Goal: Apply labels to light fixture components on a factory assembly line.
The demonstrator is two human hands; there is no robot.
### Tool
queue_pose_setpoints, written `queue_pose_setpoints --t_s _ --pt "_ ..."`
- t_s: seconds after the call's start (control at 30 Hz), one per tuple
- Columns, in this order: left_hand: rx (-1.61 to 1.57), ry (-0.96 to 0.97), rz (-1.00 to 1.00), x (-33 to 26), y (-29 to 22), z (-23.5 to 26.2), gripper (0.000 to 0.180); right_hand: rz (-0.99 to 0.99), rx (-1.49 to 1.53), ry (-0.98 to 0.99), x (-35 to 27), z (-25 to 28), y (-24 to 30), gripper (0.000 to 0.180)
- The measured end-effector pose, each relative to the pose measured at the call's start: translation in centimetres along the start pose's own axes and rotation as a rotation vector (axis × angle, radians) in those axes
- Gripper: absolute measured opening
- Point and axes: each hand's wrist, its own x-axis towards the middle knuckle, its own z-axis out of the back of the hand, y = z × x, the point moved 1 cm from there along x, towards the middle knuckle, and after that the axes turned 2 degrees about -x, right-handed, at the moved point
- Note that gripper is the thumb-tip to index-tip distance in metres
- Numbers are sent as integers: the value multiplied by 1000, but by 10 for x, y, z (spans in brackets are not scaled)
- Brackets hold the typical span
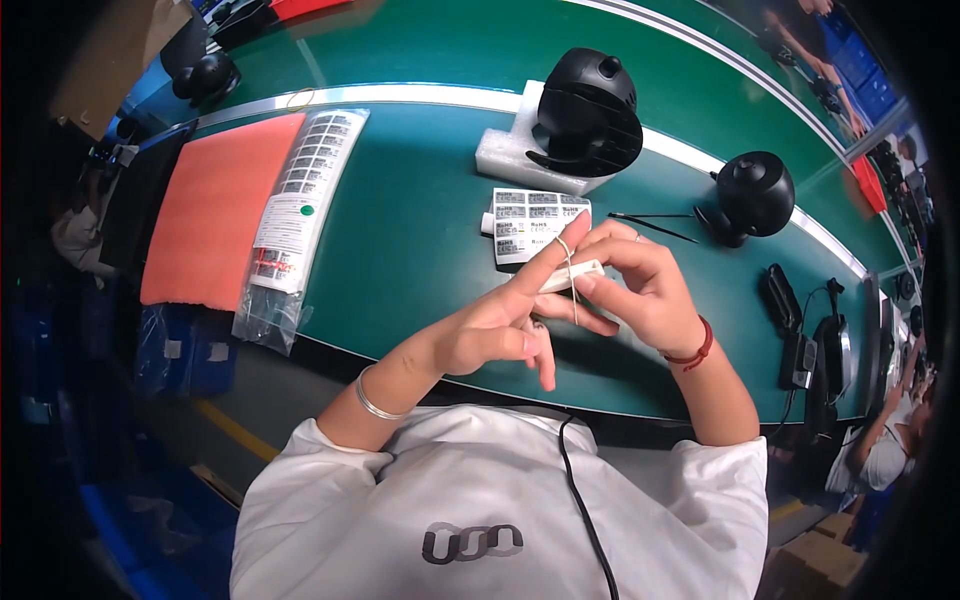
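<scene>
My left hand [500, 325] has its fingers stretched out and spread, with a thin pale rubber band [573, 291] looped over them and pulled taut. My right hand [645, 285] pinches a small flat white piece [583, 274] between thumb and fingers. The band crosses this piece; whether it goes all the way round is hidden by the fingers. Just beyond both hands lies a sheet of silver-and-white labels [530, 215] on the green mat [420, 240]. Thin black tweezers [655, 226] lie to its right.
A black rounded device [590, 110] stands on white foam [505, 155] at the back. Another black device [755, 195] sits to the right, with black tools and cables [800, 345] nearby. At left are a pink foam sheet [215, 210] and a bagged label sheet [305, 200].
</scene>
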Motion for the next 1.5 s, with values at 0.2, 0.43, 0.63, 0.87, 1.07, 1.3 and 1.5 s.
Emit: queue_pose_setpoints --t_s 0.2,0.43,0.63,0.87,1.07,1.3,1.5 --pt "69 -44 23 -2 -2 2 99 -341 493 11 -8 -8 2 16" --pt "-27 -53 57 -3 11 4 83 -195 528 159 -10 -5 -14 13" --pt "335 -354 -55 8 17 -3 58 -34 33 101 -8 -20 5 46" --pt "249 -239 -24 7 17 -3 77 118 -371 -83 -12 -35 -6 58" --pt "495 -292 -126 -2 29 -3 80 206 -422 -143 -10 -34 0 55" --pt "731 -150 -310 -8 38 -2 79 203 -451 -101 -12 -31 -1 50" --pt "570 -267 -285 -8 34 -7 79 266 -472 -252 -14 -31 1 44"
